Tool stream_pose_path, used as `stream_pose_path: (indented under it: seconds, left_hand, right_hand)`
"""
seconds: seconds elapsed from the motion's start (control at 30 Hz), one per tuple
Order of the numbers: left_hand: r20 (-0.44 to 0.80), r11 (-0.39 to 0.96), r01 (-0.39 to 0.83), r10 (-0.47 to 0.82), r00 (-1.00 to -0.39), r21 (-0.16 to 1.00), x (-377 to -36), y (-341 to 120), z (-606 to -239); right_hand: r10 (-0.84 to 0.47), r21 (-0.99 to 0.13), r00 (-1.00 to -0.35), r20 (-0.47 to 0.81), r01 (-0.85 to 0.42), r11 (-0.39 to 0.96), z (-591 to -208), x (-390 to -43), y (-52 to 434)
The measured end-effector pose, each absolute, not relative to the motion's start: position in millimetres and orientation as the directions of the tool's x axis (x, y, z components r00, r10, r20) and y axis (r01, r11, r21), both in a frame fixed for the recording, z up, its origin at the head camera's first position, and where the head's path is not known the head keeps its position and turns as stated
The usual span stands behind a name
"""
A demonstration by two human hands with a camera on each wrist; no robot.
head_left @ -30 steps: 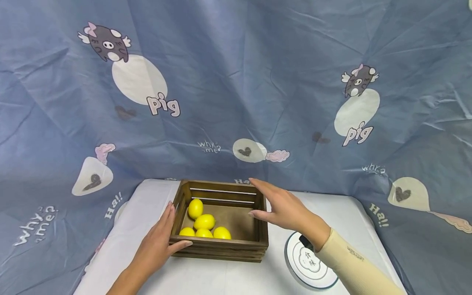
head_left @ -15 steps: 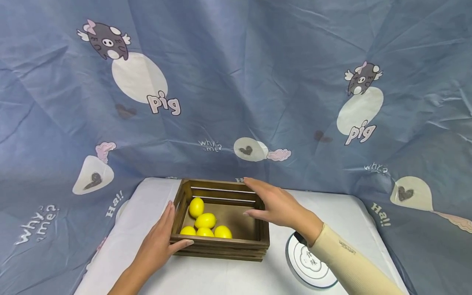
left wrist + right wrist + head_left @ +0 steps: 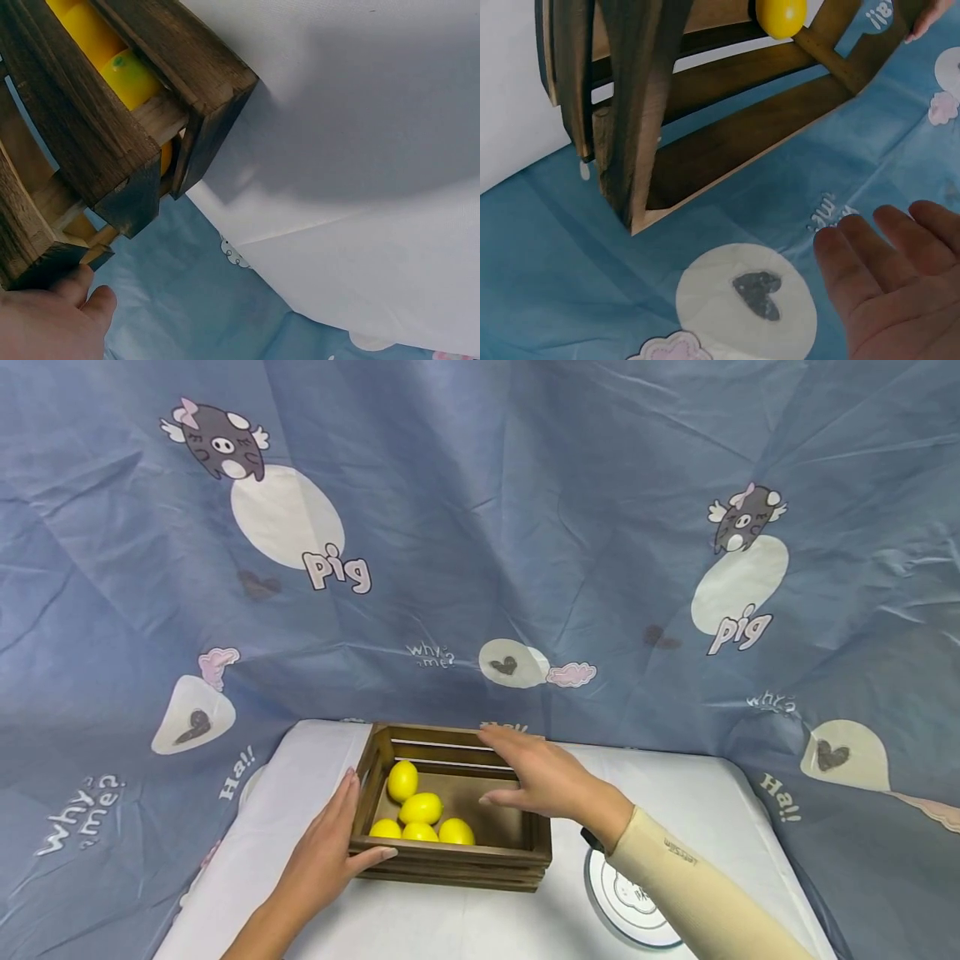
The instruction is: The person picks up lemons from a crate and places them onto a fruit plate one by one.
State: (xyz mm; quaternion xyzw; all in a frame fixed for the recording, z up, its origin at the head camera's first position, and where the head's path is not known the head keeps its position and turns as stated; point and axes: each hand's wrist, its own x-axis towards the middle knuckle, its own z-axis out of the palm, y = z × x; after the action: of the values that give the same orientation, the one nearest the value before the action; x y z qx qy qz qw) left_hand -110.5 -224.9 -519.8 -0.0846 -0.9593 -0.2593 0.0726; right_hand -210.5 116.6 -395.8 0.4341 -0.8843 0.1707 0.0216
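A dark wooden crate (image 3: 450, 849) stands on the white table (image 3: 465, 927), with several yellow lemons (image 3: 420, 811) lying in its left half. My left hand (image 3: 330, 852) grips the crate's front left corner, thumb over the front rim and fingers along the left wall. The left wrist view shows fingertips (image 3: 90, 296) against the crate (image 3: 75, 135) and a lemon (image 3: 127, 75) between the slats. My right hand (image 3: 534, 777) hovers over the crate's right half, fingers straight and holding nothing. In the right wrist view that hand (image 3: 892, 285) is spread flat beyond the crate (image 3: 727, 150).
A round white plate (image 3: 637, 906) lies right of the crate, partly under my right forearm. A blue cartoon-print cloth (image 3: 480, 527) hangs behind and drapes round the table's sides. Bare white tabletop shows in front of the crate and at the far right.
My right hand has moved left from the crate's right wall to above its inside. The left hand has stayed on the corner.
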Motion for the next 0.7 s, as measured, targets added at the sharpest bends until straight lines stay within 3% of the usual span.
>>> stream_pose_path:
  seconds: [0.57,0.7]
  left_hand:
    - [0.164,0.845,0.187,0.12,-0.979,0.501,-110,-224,-517]
    - [0.156,0.849,0.182,0.119,-0.981,0.496,-109,-226,-516]
  right_hand:
    - [-0.76,-0.291,-0.65,-0.002,-0.726,0.623,-408,-216,78]
    - [-0.766,-0.24,-0.641,-0.042,-0.738,0.631,-418,-218,67]
